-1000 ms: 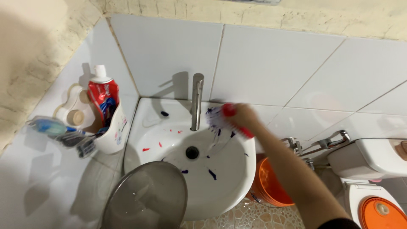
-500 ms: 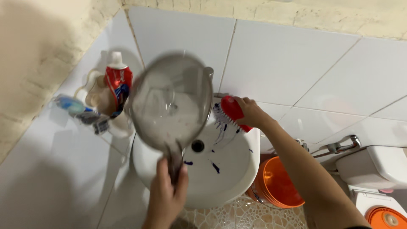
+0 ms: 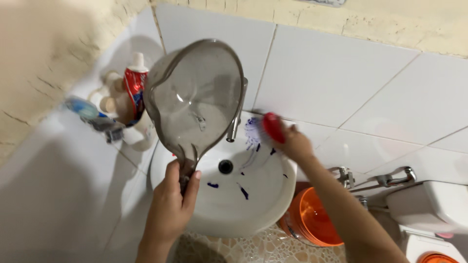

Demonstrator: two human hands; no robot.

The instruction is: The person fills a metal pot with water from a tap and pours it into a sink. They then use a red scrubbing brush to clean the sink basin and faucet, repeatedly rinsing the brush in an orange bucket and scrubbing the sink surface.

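My left hand (image 3: 171,204) grips the handle of a grey translucent water dipper (image 3: 195,92) and holds it tilted over the left side of a white sink (image 3: 258,209). My right hand (image 3: 292,140) holds a red scrub brush (image 3: 271,127) with white bristles pressed on the sink's back right rim. Blue streaks (image 3: 242,192) mark the basin around the drain (image 3: 225,166). A steel tap (image 3: 236,127) stands behind the drain, partly hidden by the dipper.
A white wall holder (image 3: 139,136) at the left carries a red toothpaste tube (image 3: 133,85) and toothbrushes (image 3: 97,119). An orange bucket (image 3: 312,219) sits under the sink's right side. A white toilet tank (image 3: 431,204) and metal pipes (image 3: 385,178) are at the right.
The dipper rose from below the sink into my left hand over the basin and now tilts further. The red stains in the basin are gone. The brush shifted a little along the back rim.
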